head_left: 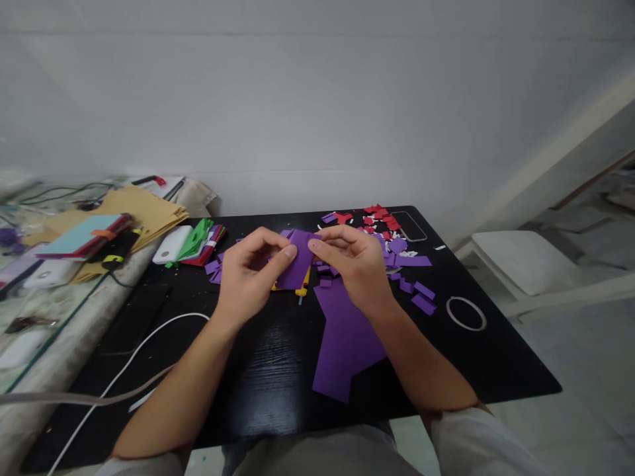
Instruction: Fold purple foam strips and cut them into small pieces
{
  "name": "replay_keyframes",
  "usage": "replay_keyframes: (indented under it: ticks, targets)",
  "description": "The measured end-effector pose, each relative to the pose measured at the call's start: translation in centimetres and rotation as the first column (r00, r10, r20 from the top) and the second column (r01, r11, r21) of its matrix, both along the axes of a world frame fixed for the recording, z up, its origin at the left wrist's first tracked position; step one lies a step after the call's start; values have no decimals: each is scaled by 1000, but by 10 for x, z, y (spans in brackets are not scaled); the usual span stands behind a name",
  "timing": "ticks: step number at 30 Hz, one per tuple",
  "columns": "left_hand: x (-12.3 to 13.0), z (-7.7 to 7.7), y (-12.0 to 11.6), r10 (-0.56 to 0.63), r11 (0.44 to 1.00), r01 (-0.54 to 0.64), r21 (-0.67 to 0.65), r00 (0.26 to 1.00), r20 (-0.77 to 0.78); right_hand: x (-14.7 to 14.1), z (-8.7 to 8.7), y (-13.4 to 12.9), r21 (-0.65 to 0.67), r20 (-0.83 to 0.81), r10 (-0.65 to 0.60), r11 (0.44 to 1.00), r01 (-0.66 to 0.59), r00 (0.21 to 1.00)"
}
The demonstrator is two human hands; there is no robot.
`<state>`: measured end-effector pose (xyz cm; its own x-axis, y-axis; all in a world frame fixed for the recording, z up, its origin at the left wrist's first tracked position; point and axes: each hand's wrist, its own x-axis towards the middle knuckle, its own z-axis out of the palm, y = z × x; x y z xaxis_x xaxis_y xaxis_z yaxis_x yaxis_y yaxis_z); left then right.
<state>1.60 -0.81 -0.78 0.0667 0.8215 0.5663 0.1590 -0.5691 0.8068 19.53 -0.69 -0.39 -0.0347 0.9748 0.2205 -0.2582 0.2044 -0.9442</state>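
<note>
Holding a small purple paper piece [300, 261] between both hands, we pinch its left side with the thumb and fingers of our left hand [251, 271] and its upper right corner with those of our right hand [360, 264]. The piece sits in front of us, raised over the black table [278, 370]; whether it is one layer or several, we cannot tell. Just beneath it shows a yellow object [302, 291] with a narrow tip, partly hidden.

We judge the purple paper to be only partly divided: many small purple scraps [424, 301] lie to the right, some folded, while a large purple sheet [342, 344] with an irregular outline lies whole below our right hand. Red scraps [380, 215] are scattered at the far edge. Near the far left corner, a bundle of green paper [197, 241] lies beside a white device [172, 244]. At right, we note a pale ring [466, 314].

The white device bears a round mark, too small for us to make out; we find no readable brand, label or writing.
</note>
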Motion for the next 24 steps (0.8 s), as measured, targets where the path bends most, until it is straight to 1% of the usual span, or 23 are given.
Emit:
replay_keyframes:
  ticks: [3, 7, 9, 11, 15, 20, 24]
  targets:
    - [-3, 3, 0, -49, 999, 47, -24, 996, -74, 2, 0, 0, 36, 63, -14, 999, 12, 998]
    - [-7, 7, -2, -9, 998, 19, 53, 980, -197, 4, -4, 0, 70, 146, 79, 993, -90, 986]
    - [-9, 8, -3, -8, 998, 23, 56, 963, -269, 4, -6, -1, 97, 170, 115, 986, -133, 979]
    - [-11, 9, -3, -15, 999, 28, 41, 954, -300, 3, -8, -1, 117, 190, 116, 983, -140, 975]
    - [-12, 5, 0, -2, 999, 11, 37, 973, -232, -2, -9, -3, 111, 212, 81, 988, -106, 974]
    - [-9, 3, 1, 70, 996, -61, 71, 987, -141, -4, -8, -4, 111, 197, 63, 990, -86, 978]
    - [-10, 6, -1, 34, 998, -28, 48, 989, -142, -3, -10, -4, 162, 248, 35, 984, -77, 968]
